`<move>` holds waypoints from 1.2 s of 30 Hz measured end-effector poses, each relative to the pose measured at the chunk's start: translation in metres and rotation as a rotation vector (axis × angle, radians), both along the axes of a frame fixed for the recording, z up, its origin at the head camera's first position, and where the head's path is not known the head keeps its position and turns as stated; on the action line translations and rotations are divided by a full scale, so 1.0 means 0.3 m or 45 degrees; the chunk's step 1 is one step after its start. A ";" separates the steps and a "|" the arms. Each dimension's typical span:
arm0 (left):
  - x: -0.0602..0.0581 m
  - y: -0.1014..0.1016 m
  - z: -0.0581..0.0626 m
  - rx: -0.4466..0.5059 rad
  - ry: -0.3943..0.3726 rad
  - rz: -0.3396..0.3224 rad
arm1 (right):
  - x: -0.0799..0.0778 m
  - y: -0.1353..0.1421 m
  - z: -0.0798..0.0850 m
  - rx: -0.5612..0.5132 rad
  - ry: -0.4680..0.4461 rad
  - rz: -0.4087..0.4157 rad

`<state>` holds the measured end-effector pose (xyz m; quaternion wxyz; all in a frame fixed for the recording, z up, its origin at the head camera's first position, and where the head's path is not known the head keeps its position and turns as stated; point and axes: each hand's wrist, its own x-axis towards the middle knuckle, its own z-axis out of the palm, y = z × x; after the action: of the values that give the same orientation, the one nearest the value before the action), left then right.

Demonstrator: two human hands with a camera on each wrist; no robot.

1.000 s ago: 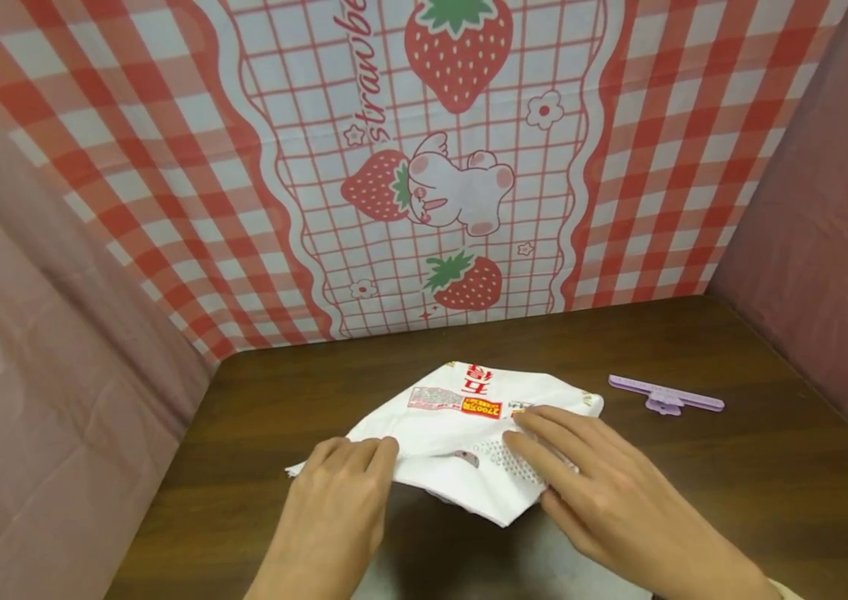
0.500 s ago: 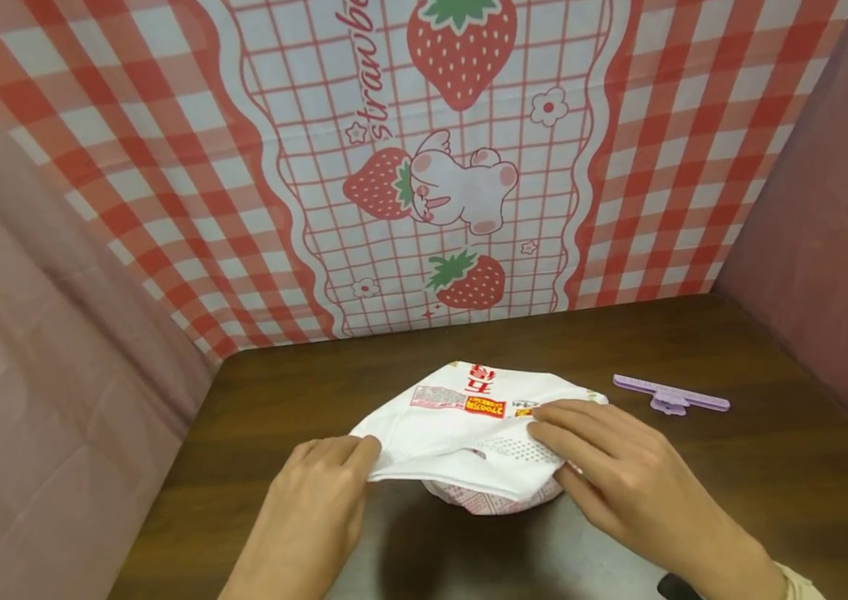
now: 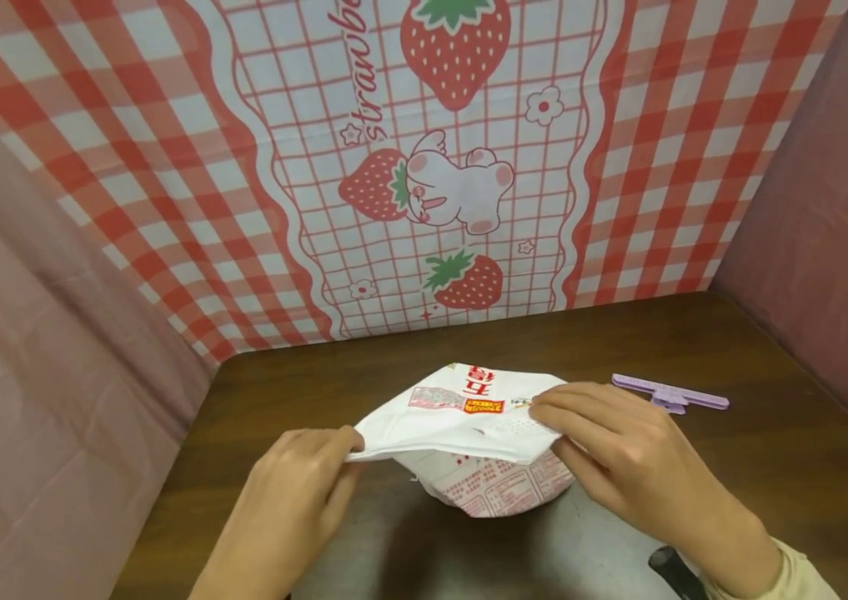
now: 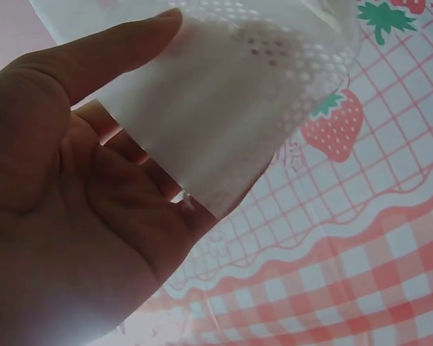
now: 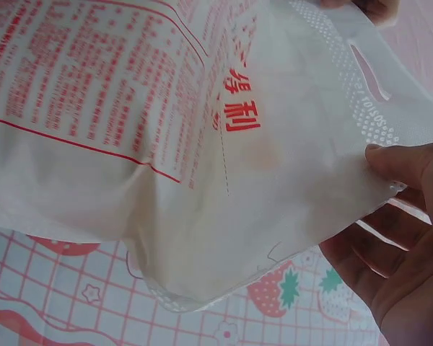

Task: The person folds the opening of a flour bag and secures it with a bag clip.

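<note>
A white bag [image 3: 424, 425] with red print and a dotted band by its slot handle stands with its top edge folded toward me. My left hand [image 3: 296, 483] pinches the edge's left end. In the left wrist view, the thumb lies on one side of the bag [image 4: 180, 122] and the fingers behind it. At the right end, my right hand [image 3: 634, 462] holds the edge between thumb and fingers, as the right wrist view shows beside the printed bag [image 5: 274, 158]. What the bag contains is hidden.
A lilac bag clip [image 3: 671, 392] lies on the dark wooden table [image 3: 258, 400] to the right of the bag. A greyish mat [image 3: 566, 558] is under the hands. Near the right wrist is a dark object [image 3: 673, 572]. A strawberry-print cloth [image 3: 461, 183] hangs behind.
The bag's top edge has risen, uncovering more of its printed front. My left hand has shifted left and slightly up, and my right hand slightly right and up.
</note>
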<state>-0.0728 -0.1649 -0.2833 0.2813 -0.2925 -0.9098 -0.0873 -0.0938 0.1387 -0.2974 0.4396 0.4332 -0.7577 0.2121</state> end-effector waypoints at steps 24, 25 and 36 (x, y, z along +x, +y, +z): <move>-0.065 -0.101 0.007 0.304 -0.289 -0.173 | -0.021 0.006 0.013 -0.035 -0.029 0.021; -0.065 -0.102 0.007 0.306 -0.284 -0.171 | -0.022 0.006 0.013 -0.038 -0.028 0.023; -0.071 -0.111 0.012 0.350 -0.159 -0.211 | -0.028 0.017 0.024 -0.078 -0.058 0.052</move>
<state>-0.0942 -0.1981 -0.2798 0.2532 -0.3193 -0.8778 -0.2518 -0.1022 0.1439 -0.2901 0.4307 0.4301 -0.7517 0.2539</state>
